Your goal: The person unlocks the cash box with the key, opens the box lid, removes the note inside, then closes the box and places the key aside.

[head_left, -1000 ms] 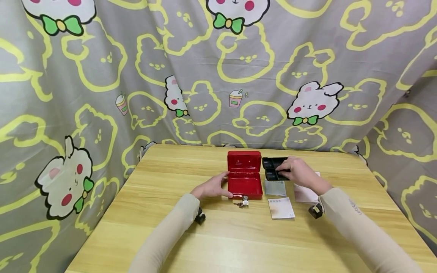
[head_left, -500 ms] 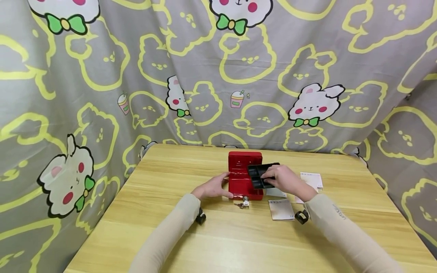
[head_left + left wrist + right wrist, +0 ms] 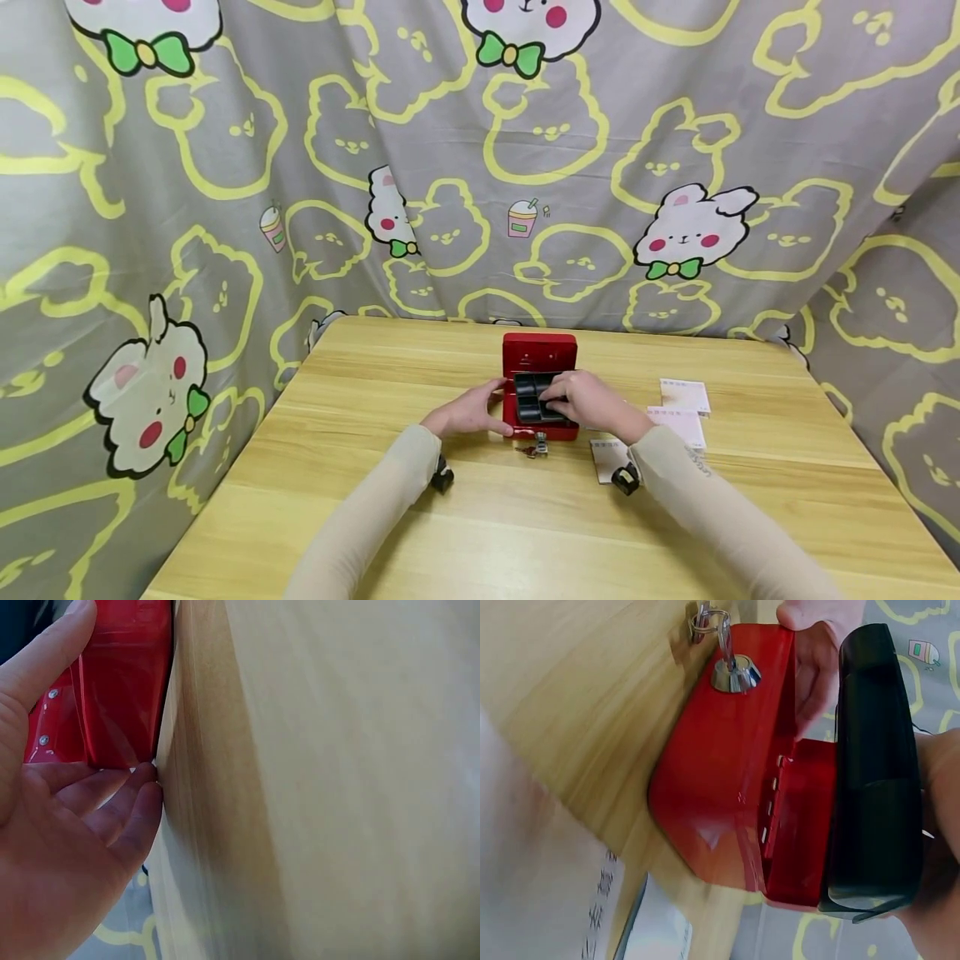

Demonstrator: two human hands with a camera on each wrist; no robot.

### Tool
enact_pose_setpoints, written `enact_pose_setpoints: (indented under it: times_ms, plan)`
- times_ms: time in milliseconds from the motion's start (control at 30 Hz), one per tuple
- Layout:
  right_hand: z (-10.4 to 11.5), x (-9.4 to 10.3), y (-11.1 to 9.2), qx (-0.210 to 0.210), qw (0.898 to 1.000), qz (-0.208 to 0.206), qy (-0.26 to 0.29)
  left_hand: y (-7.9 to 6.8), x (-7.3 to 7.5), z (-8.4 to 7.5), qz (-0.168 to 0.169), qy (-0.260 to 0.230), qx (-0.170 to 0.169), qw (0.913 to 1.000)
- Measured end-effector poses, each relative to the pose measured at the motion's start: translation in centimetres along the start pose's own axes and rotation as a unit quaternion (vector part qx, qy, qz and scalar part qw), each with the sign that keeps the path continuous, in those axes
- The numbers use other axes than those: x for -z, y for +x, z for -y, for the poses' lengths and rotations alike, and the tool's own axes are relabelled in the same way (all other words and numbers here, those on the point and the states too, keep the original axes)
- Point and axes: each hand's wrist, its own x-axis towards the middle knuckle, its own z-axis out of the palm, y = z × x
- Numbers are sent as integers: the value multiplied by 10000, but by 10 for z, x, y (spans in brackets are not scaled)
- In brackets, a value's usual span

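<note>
A red metal cash box [image 3: 538, 350] stands on the table with its lid raised. My left hand [image 3: 468, 410] holds it at the left end, thumb toward the front corner and fingertips [image 3: 142, 787] against the wall farther back. A black compartment tray [image 3: 529, 387] is over the box's open body. My right hand [image 3: 588, 403] pinches this tray, fingers reaching into its compartments. In the right wrist view the tray [image 3: 877, 802] hangs tilted above the box. A key [image 3: 726, 643] on a ring sits in the silver lock [image 3: 736, 675] on the front.
Right of the box lie several pale printed paper slips, including one at the back [image 3: 684, 395], one in the middle [image 3: 678, 427] and one nearer [image 3: 607, 461], partly under the right wrist. A patterned curtain [image 3: 450, 208] hangs behind the wooden table [image 3: 480, 525].
My right hand has carried the black tray leftward from beside the cash box to over its open body. The left hand has stayed at the box's left end.
</note>
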Motion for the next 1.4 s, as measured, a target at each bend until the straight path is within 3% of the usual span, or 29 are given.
enact_pose_setpoints:
  times_ms: [200,433,867,1100,1400]
  plan:
    - [-1,-13,7,-215,9995,171,126,0,0,0,31,-234,-105,9997]
    - [-3,-24,8,-151,9994,116,279,1,-3,2,52,-402,-237,9989]
    - [-6,-36,12,-330,9991,11,247,1,0,1,46,-377,-246,9990]
    - [-5,-40,14,-325,9993,81,136,3,-2,2,52,-342,-468,9983]
    - [-6,-46,15,-341,9993,153,-55,0,-1,0,69,-594,-329,9977]
